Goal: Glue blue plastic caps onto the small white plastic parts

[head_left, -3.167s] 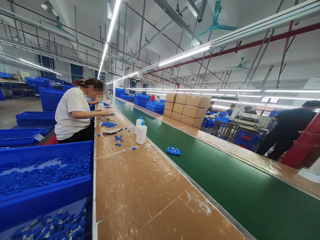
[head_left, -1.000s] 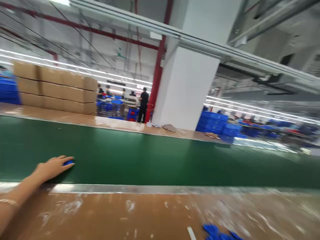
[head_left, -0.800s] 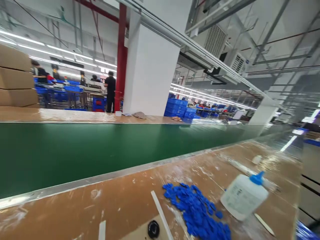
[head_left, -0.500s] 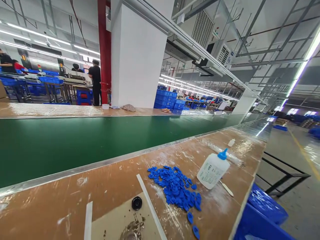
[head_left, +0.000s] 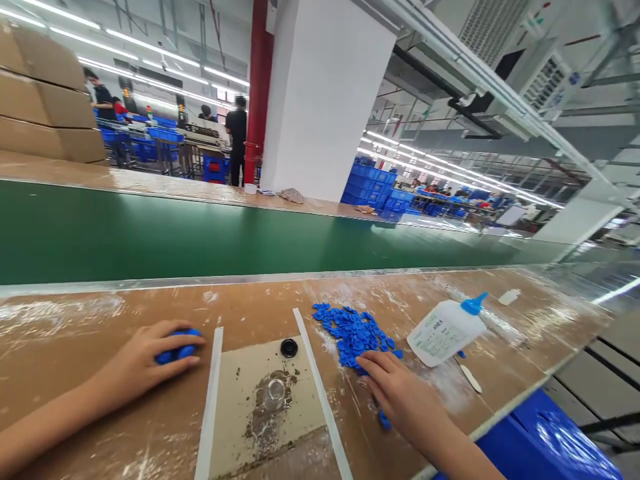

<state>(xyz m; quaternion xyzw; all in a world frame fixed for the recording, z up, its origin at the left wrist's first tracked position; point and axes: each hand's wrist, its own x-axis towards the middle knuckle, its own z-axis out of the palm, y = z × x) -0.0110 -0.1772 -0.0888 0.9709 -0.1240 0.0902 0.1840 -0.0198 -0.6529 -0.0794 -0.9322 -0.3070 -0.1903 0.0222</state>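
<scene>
My left hand (head_left: 150, 357) is on the brown tabletop left of a beige board, fingers curled round a rounded blue object (head_left: 179, 345) whose exact kind I cannot make out. At the near right edge of a pile of small flat blue pieces (head_left: 350, 330) is my right hand (head_left: 395, 387). Its fingers are drawn together with the tips against the pile; whether they pinch a piece is hidden. Between the hands lies the beige board (head_left: 235, 413), stained dark in the middle. A small clear round piece (head_left: 274, 395) stands on it, and a black round part (head_left: 289, 348) lies near its top edge.
A white bottle with a blue nozzle (head_left: 445, 330) lies right of the pile, near a pale flat stick (head_left: 470, 379). Beyond the table runs a green conveyor belt (head_left: 200, 240). Cardboard boxes (head_left: 45, 100) are stacked at far left. A blue bin (head_left: 545, 433) sits below the right edge.
Both my hands have come into view, the left with the blue object and the right at the pile. The view has turned left and down, showing more of the board.
</scene>
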